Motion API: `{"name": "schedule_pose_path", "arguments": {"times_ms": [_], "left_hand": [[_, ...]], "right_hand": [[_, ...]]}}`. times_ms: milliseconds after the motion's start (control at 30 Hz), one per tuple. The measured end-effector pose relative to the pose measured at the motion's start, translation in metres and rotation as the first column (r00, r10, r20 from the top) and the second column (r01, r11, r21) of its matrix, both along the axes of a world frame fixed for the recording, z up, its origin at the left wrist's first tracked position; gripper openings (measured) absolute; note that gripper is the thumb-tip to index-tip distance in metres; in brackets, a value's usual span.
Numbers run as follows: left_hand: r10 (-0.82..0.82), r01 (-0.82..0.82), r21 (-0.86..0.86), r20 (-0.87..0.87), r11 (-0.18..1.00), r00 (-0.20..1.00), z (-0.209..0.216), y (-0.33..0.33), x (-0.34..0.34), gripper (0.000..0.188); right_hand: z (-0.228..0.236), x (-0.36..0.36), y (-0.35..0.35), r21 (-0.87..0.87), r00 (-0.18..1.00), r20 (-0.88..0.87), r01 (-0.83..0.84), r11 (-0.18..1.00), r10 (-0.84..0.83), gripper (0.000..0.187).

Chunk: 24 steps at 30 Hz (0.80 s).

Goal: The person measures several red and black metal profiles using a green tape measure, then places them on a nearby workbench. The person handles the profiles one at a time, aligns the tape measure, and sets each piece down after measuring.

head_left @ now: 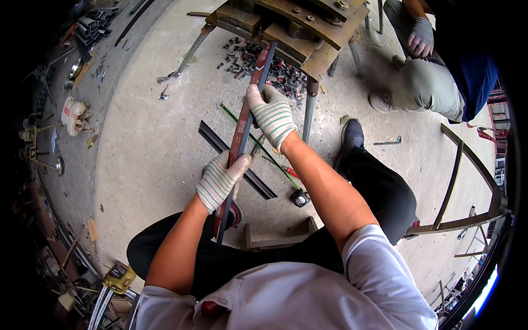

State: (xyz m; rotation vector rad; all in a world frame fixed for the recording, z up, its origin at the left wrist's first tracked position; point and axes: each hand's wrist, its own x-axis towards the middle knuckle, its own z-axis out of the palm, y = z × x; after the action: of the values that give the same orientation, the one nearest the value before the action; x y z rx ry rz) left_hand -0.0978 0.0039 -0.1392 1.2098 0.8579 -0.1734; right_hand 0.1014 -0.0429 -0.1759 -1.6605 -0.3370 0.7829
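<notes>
Head view, with clock directions taken from midway between the two hands and twelve straight ahead: nearest, a low wooden frame (279, 240) is seen on the floor between five and six o'clock, and a yellow tape measure (119, 276) at half past seven. The red-brown bar (240, 133) is held slantwise above the floor, its near end between six and seven, its far end between twelve and one. At seven o'clock it is clamped in the gloved left hand (221, 179), the bar being placed just to the right of that palm. Farther along, between one and two, it is clamped in the gloved right hand (273, 116); here the bar is placed to the left of the palm, with the thumb laid over it. Below, a black strip (260, 184) is crossed by the bar, running from ten to five. A green tape blade (230, 113) is stretched from eleven to a black tape case (300, 198) between four and five. Beyond, dark scraps (236, 59) are scattered at twelve, beside a metal bench (327, 61) at one; whether it is touched by the bar's far end cannot be told. Farther off, a second person's gloved hand (421, 38) is seen at two.
</notes>
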Motion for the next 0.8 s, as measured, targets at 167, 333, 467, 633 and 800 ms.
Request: {"name": "schedule_pose_path", "arguments": {"times_ms": [167, 333, 467, 633, 800], "left_hand": [[-0.003, 0.003, 0.006, 0.02, 1.0, 1.0, -0.003, -0.001, 0.002, 0.036], [-0.019, 0.019, 0.015, 0.047, 1.0, 0.999, 0.0, -0.002, 0.003, 0.035], [-0.022, 0.022, 0.034, 0.015, 0.999, 1.0, 0.006, -0.004, 0.006, 0.033], [-0.023, 0.023, 0.04, 0.006, 0.999, 1.0, 0.011, -0.007, 0.008, 0.03], [-0.022, 0.017, 0.071, 0.069, 0.997, 0.997, 0.005, -0.006, 0.005, 0.028]], "right_hand": [[0.0, 0.001, -0.002, 0.028, 0.999, -0.039, 0.005, 1.0, -0.004, 0.043], [0.007, 0.0, -0.003, 0.044, 1.0, -0.026, 0.014, 0.999, -0.013, 0.041], [0.01, -0.001, -0.006, 0.044, 0.999, -0.019, 0.026, 0.999, -0.025, 0.04], [0.017, -0.002, -0.01, 0.036, 0.998, -0.053, 0.028, 0.999, -0.026, 0.036], [0.026, -0.004, -0.01, 0.066, 0.995, -0.097, 0.024, 0.998, -0.018, 0.033]]}}
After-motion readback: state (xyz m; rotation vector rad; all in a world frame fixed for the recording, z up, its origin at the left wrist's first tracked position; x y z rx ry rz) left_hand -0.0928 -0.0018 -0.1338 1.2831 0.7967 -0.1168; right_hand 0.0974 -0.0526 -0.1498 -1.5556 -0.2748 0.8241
